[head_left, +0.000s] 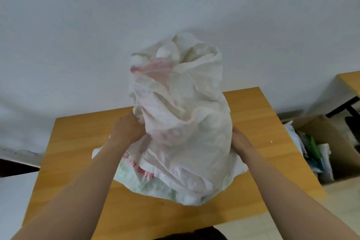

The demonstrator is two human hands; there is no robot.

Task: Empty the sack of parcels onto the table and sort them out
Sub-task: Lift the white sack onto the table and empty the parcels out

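Fingers (134, 121) of the left hand (126, 131) dig into a fold on the left side of the sack (187, 122) and clutch the cloth, the thumb pressing in lower down. On the right hand (241, 139) the fingers (235, 131) lie against the sack's right side, and their tips pass out of sight behind it. Whether they pinch cloth or only press flat cannot be told. Both forearms rise from the bottom corners of the frame.

Between the hands the white woven sack stands upright in the middle of the frame. Its spread base rests on the wooden table (78, 142), and its crumpled top reaches the upper middle. What it holds is hidden.

Red printed characters (140, 170) run across the lower left of the sack, just right of the left forearm. Folds break them up and blur makes them unreadable. Faint green print shows below them near the base, and a pale pink band (152, 67) crosses near the top.

Bare wood lies on every side of the sack, with wide strips at lower left and along the near edge. The table's far edge meets the pale wall (97, 25).

At mid right, just off the table's right edge, an open cardboard box (323, 128) holds plastic bags. Beyond it, at the right edge of the frame, shows the corner of a second table (349, 82).
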